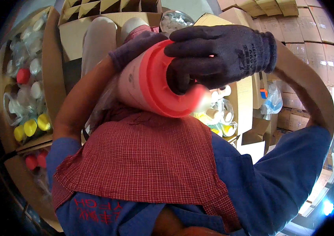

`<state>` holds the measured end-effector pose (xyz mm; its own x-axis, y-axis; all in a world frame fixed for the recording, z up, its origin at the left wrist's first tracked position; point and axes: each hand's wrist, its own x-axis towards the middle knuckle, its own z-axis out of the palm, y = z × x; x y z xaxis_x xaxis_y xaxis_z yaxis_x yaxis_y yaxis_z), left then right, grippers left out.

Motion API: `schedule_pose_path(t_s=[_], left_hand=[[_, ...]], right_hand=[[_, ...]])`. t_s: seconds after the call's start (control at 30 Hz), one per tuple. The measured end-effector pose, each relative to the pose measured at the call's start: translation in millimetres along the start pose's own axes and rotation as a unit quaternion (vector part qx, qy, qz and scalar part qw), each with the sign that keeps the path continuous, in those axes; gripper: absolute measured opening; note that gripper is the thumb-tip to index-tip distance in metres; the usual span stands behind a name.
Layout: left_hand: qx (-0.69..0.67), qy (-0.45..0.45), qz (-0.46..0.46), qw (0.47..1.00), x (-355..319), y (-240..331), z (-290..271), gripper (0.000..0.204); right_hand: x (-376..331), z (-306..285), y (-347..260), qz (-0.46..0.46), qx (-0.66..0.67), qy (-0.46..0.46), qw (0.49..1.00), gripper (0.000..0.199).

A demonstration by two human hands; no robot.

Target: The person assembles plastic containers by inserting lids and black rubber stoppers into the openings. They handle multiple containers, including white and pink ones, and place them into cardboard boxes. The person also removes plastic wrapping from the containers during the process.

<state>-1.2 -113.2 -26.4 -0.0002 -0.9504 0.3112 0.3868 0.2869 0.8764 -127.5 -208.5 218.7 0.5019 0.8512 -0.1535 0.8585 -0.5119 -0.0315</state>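
The pink bottle [135,84] is held up high, close in front of the person, above the red checked apron [147,157]. It lies on its side, a bit tilted. Its long way runs from the upper left down to the lower right, and the end with the red cap [163,86] points to the lower right. The left hand [135,47] in a dark glove is wrapped around the body of the bottle at the upper left end, with its fingers closed on it. The right hand [222,55], also in a dark glove, sits on top of the cap end. Its fingers curl over the rim of the cap and its thumb goes down into the middle of the cap, so it grips the cap. So the right hand is the one nearer the cap, and the left hand is the one nearer the far end of the bottle. Both hands touch the bottle and there is no gap. To the left is a cardboard box [53,78] with small yellow caps [31,128] and red ones in bags. More brown boxes [312,43] are stacked at the upper right
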Motion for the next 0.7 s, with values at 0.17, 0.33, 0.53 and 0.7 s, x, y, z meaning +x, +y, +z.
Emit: schedule_pose_path(t_s=[0.17,0.33,0.53,0.7], left_hand=[[-0.151,0.006,-0.047,0.987,7,-39,-23,0.032],[-0.064,0.038,-0.043,0.996,-8,18,6,0.033],[0.199,0.04,0.072,0.976,-5,2,-5,0.027],[0.102,0.125,-0.041,0.986,-7,20,3,0.032]], right_hand=[[4,11,1,-0.013,0.033,0.021,0.999,0.049],[6,12,7,-0.103,-0.098,0.001,0.99,0.038],[4,23,-12,0.019,-0.065,-0.001,0.998,0.04],[-24,70,-43,0.338,0.038,0.136,0.931,0.036]])
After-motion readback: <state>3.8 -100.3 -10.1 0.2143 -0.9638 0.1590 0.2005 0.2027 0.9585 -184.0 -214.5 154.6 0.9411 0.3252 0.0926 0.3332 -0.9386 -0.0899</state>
